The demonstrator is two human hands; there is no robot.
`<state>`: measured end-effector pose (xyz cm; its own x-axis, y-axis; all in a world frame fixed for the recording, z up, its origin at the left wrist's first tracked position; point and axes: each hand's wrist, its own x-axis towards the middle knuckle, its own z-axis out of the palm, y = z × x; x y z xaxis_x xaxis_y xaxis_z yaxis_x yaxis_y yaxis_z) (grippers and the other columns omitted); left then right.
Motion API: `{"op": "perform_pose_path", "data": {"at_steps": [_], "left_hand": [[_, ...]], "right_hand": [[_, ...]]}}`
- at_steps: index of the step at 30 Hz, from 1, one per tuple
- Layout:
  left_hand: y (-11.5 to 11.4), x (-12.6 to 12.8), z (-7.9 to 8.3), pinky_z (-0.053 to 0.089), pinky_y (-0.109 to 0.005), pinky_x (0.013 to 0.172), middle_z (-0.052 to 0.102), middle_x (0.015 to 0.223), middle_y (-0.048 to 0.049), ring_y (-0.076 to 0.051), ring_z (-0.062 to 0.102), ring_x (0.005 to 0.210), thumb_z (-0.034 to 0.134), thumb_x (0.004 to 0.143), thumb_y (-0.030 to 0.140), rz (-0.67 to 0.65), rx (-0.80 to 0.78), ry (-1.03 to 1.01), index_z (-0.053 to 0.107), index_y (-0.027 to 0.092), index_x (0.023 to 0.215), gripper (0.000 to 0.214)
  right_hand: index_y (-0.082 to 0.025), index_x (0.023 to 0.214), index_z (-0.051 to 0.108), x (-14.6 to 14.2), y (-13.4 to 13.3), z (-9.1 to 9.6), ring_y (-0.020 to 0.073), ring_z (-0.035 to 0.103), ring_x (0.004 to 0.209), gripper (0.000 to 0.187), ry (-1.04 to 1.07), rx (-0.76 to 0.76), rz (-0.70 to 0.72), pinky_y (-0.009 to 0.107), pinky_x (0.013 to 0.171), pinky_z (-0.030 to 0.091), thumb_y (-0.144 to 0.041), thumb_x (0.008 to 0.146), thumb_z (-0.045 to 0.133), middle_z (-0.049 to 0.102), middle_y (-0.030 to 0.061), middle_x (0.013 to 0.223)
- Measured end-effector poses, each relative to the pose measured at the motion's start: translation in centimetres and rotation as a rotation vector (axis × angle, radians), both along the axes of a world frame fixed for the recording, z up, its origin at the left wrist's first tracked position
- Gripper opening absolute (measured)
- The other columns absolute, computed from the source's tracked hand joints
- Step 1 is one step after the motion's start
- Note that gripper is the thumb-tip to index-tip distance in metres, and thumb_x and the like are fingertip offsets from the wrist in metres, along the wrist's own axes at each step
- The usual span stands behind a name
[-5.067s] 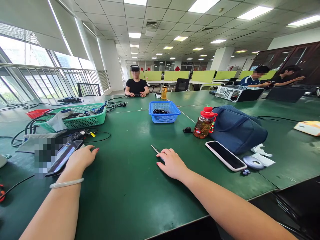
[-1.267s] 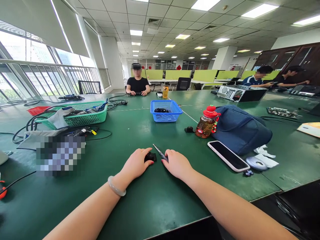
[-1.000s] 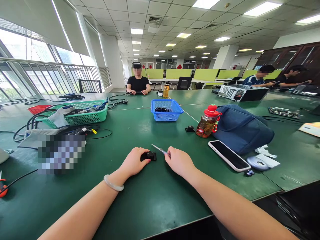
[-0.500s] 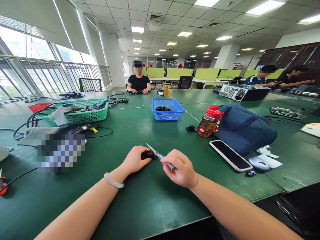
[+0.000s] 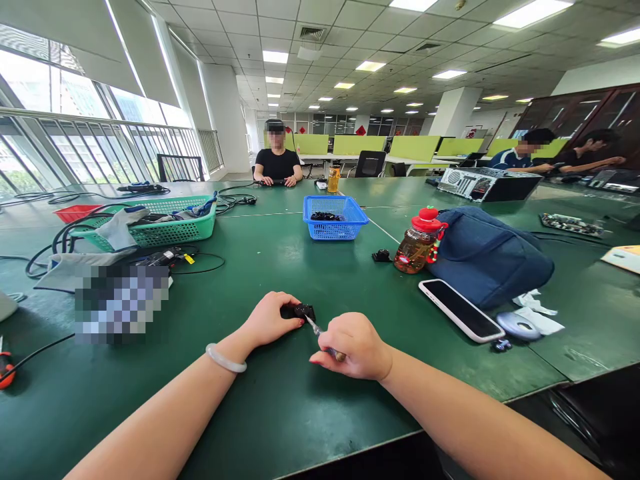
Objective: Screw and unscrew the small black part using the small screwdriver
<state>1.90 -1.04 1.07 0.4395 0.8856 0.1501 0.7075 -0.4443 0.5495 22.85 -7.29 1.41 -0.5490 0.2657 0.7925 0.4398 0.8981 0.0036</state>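
Observation:
Fingers and thumb of my left hand [image 5: 273, 317] are closed round a small black plastic part [image 5: 305, 311] on the green table; its exact kind is unclear. The right end of the part shows beyond my fingertips, and the rest is hidden. In my right hand [image 5: 353, 347] is a small knife [image 5: 313, 325] with a thin pointed blade, its handle mostly covered by my fingers. The blade slants up and left, with its tip at the near side of the black part.
A blue basket [image 5: 334, 233] with black parts stands ahead. On the right are a red-lidded bottle [image 5: 413, 250], a blue bag [image 5: 493, 260] and a phone [image 5: 461, 311]. A green basket [image 5: 195, 232] with gloves and cables is on the left. A person [image 5: 277, 160] sits opposite.
My right hand has turned and moved slightly down, bringing the knife tip from above the black part down to it. My left hand keeps its hold, and more of the part shows.

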Motion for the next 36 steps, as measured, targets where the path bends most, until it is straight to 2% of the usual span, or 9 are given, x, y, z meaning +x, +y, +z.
{"op": "perform_pose_path", "data": {"at_steps": [7, 15, 23, 36], "left_hand": [[-0.05, -0.07, 0.21, 0.047, -0.038, 0.090, 0.074, 0.099, -0.0038, -0.024, 0.063, 0.096, 0.069, 0.070, 0.032, -0.007, -0.006, -0.002, 0.073, 0.022, 0.096, 0.027], [0.06, -0.07, 0.06, 0.047, -0.036, 0.085, 0.073, 0.095, -0.0036, -0.023, 0.063, 0.091, 0.066, 0.074, 0.037, -0.016, -0.005, -0.025, 0.073, 0.022, 0.092, 0.024], [0.05, -0.07, 0.07, 0.049, -0.036, 0.084, 0.073, 0.093, -0.0038, -0.023, 0.064, 0.090, 0.066, 0.075, 0.038, -0.016, -0.009, -0.033, 0.073, 0.022, 0.090, 0.024], [0.26, -0.08, -0.06, 0.049, -0.034, 0.083, 0.074, 0.093, -0.0034, -0.022, 0.065, 0.089, 0.065, 0.075, 0.038, -0.028, -0.022, -0.046, 0.073, 0.022, 0.089, 0.023]], "right_hand": [[-0.021, 0.075, 0.053, -0.17, -0.17, 0.49, 0.0101, 0.041, 0.050, 0.019, -0.042, 0.006, -0.062, 0.025, 0.051, 0.028, -0.024, 0.093, 0.047, 0.048, -0.0054, 0.054], [-0.020, 0.067, 0.053, -0.10, -0.10, 0.03, 0.0096, 0.038, 0.050, 0.030, -0.058, 0.037, -0.048, 0.025, 0.051, 0.026, -0.035, 0.093, 0.053, 0.047, -0.0043, 0.055], [-0.021, 0.067, 0.055, 0.03, -0.19, 0.07, 0.0110, 0.039, 0.051, 0.030, -0.076, 0.050, -0.091, 0.027, 0.051, 0.027, -0.032, 0.095, 0.047, 0.048, -0.0030, 0.056], [-0.020, 0.066, 0.057, -0.42, -0.35, 0.27, 0.0111, 0.037, 0.052, 0.030, -0.146, 0.079, -0.144, 0.027, 0.052, 0.025, -0.027, 0.094, 0.048, 0.046, -0.0027, 0.057]]}}
